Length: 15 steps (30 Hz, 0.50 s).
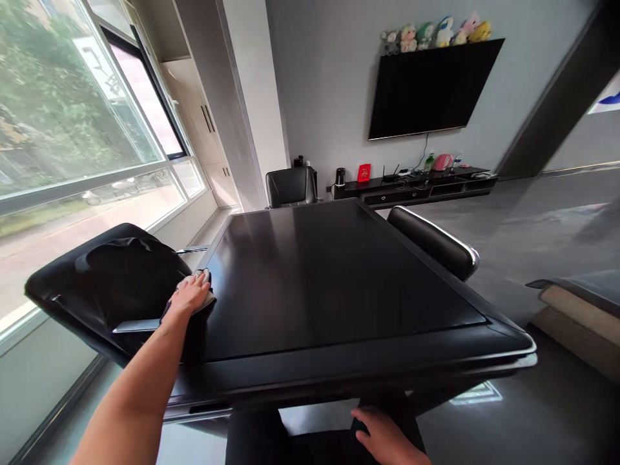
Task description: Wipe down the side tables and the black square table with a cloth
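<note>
My left hand [190,295] presses down on a folded pale grey cloth [206,300] at the left edge of a large black table [310,290]. The cloth is mostly hidden under my palm and fingers. My right hand [387,436] sits low in the view, near the table's near edge, holding nothing visible. It rests on or just beside a black chair back [256,439], and its fingers are slightly apart.
A black leather chair [111,278] with a dark garment on it stands beside my left hand. Other black chairs [433,242] [290,187] stand at the table. Behind are a large window [82,110], a wall-mounted TV [431,89] and a low cabinet [411,187] holding small items.
</note>
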Motion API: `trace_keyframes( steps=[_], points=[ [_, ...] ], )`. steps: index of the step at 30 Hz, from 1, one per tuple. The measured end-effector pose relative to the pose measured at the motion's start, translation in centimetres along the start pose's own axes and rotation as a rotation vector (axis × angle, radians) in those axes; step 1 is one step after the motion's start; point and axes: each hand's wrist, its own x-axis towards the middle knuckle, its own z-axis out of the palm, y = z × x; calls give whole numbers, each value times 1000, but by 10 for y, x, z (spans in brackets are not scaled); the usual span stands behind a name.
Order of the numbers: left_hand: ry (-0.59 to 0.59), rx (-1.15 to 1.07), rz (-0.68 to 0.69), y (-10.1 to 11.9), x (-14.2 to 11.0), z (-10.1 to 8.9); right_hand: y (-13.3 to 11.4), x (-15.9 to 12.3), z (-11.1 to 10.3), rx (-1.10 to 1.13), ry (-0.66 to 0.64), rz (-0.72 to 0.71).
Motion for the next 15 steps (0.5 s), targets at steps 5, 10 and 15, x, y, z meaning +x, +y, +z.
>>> trace_keyframes(
  steps=[5, 10, 15],
  points=[
    [-9, -104, 62, 82, -30, -3, 2, 6, 7, -6, -9, -37],
    [-8, -105, 223, 181, -54, -7, 5, 8, 10, -28, -26, -71],
    [40, -153, 449, 277, -83, -1, 8, 11, 13, -4, 9, -85]
  ],
)
